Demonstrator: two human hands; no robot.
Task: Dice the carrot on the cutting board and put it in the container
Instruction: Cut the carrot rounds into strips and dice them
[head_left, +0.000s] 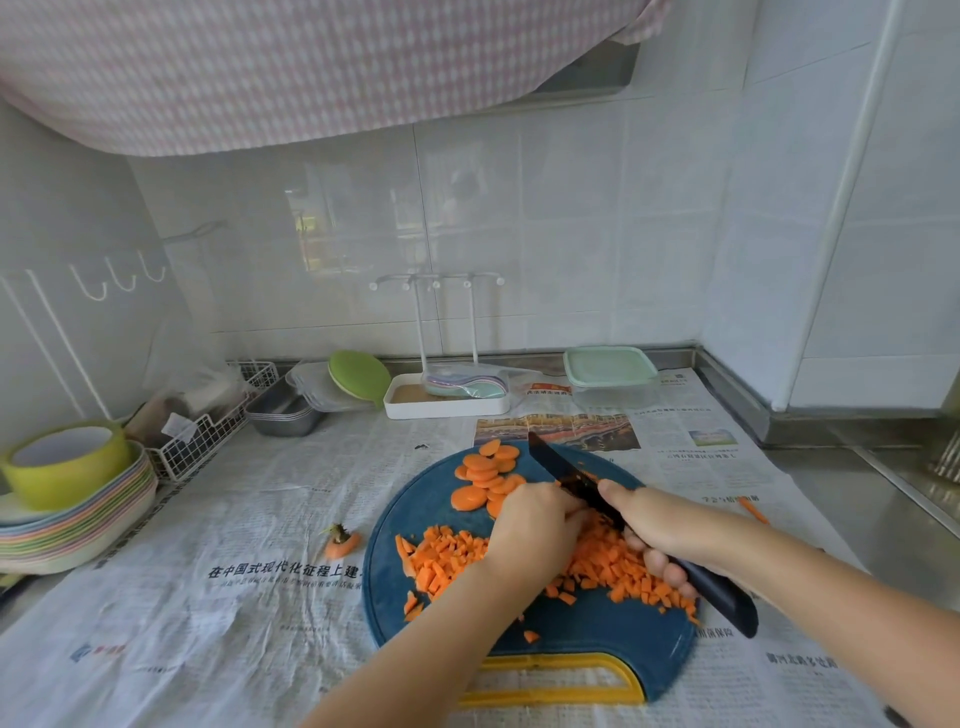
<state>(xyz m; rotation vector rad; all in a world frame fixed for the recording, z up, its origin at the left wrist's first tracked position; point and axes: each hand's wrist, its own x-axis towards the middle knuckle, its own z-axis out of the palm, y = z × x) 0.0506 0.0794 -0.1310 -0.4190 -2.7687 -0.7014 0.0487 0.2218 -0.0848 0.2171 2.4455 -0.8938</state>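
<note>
Carrot half diced on a round dark-blue cutting board (587, 631).
The right hand (662, 525) grips the handle of the matte black knife (558, 465); the left hand (535, 532), fingers curled, pins flat round carrot slices (480, 475) beside the blade. Small orange cubes (447, 561) heap on the board's near half. The clear, mint-lidded plastic container (613, 395) sits well behind on newspaper (249, 519).

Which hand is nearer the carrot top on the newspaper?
Left. The left hand sits over the board, right of the carrot top; the right hand, gripping the knife, is farther right.
</note>
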